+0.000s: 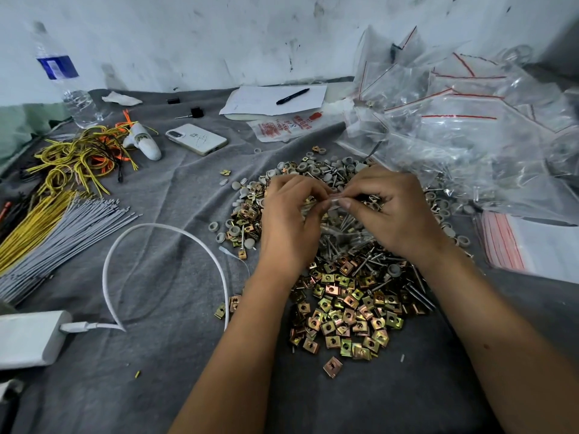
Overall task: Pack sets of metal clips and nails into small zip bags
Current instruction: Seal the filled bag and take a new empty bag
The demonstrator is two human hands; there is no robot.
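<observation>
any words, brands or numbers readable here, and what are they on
Nothing reads clearly.
Red print on the flat plastic packet: too blurred to read.
Blue label on the water bottle: blurred, no legible text.
Paper sheet under the pen: faint marks, unreadable.
Phone back: a scribble, not legible.

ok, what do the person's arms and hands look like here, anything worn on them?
Both forearms come in bare from the bottom edge, with no sleeves in view. The left hand and right hand wear no gloves, and no rings, watch or wristband show. Fingernails are short. A small dark spot marks the right forearm.
</observation>
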